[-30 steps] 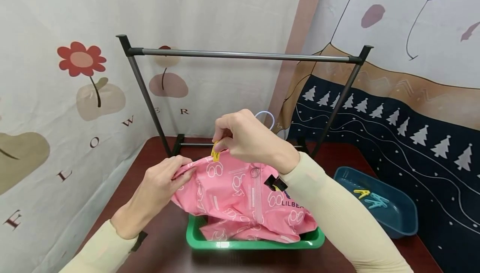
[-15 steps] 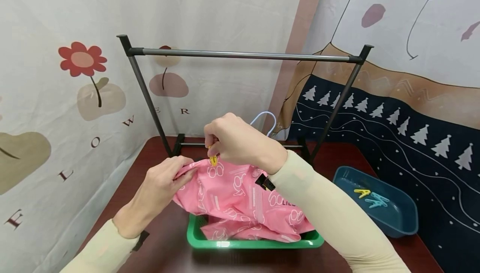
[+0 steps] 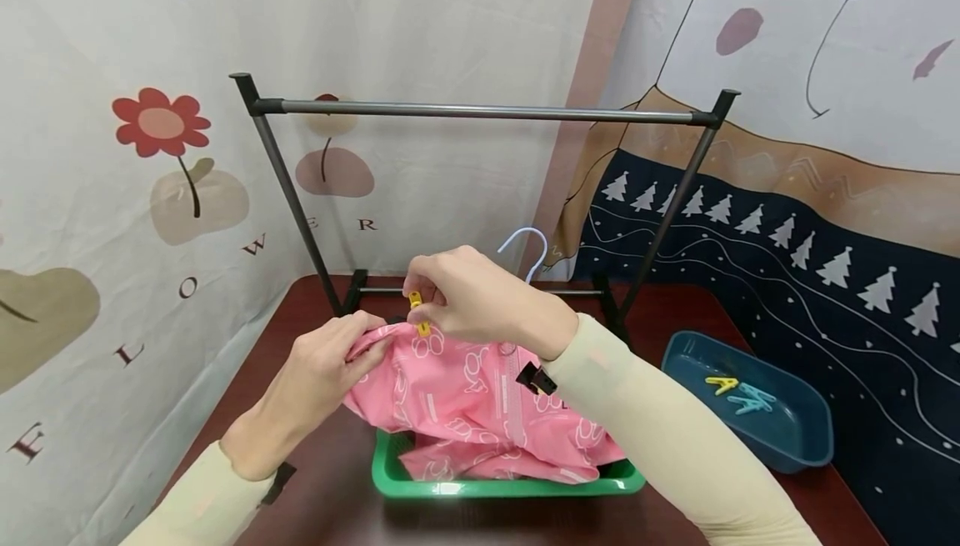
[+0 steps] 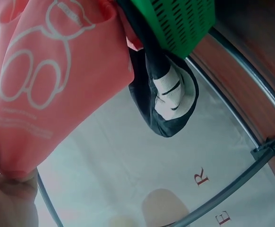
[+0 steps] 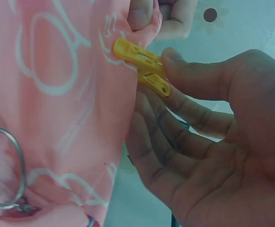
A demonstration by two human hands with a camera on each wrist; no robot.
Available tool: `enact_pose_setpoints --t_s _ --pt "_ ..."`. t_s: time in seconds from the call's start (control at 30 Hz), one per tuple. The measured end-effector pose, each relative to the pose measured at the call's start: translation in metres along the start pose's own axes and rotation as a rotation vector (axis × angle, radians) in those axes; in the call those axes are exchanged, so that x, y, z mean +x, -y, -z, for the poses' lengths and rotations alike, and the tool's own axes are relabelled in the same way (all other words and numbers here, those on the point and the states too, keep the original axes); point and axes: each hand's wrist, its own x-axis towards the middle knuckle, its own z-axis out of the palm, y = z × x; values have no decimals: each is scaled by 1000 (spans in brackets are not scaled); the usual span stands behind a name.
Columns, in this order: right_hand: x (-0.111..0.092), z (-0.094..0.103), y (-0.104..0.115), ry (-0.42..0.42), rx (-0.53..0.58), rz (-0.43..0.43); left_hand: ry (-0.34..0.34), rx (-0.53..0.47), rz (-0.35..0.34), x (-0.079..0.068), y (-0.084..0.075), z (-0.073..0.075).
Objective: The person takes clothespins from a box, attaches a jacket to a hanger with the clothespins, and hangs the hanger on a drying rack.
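Note:
A pink zip-up jacket (image 3: 457, 396) with white cartoon prints lies bunched over a green basket (image 3: 480, 490). A pale blue hanger hook (image 3: 527, 231) rises behind it. My left hand (image 3: 318, 375) pinches the jacket's left upper edge, as the left wrist view also shows. My right hand (image 3: 487, 296) pinches a yellow clothespin (image 5: 140, 56) between thumb and fingers. The clothespin's tip sits over the jacket's edge, just right of my left fingers. A metal ring pull (image 5: 19, 161) on the zip shows in the right wrist view.
A metal garment rack (image 3: 480, 112) stands behind the basket. On the right, a blue tray (image 3: 813, 446) holds a yellow clothespin (image 3: 722, 384) and light blue ones (image 3: 750, 398). A dark cloth (image 4: 163, 101) with a white patch hangs by the basket in the left wrist view.
My right hand, with the yellow clothespin, has shifted a little left and down along the jacket's edge toward my left hand. More of the hanger hook shows. The left hand stays put.

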Motion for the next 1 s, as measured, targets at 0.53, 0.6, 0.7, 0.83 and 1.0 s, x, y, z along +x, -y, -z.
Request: enact_pose_setpoints --t_s 0.53,0.6,0.7,0.83,1.0 --pt "-5 -3 -3 -46 75 39 31 -3 16 11 -7 0" --pt "-5 -4 -3 -47 79 41 48 44 3 14 -10 -1" --pt "-6 -6 -2 -46 78 39 72 100 2 18 -15 -3" --pt "-7 -7 -2 -42 59 23 86 118 12 21 -19 -6" --pt "-10 -6 -4 -57 54 15 108 148 33 19 -19 -9"
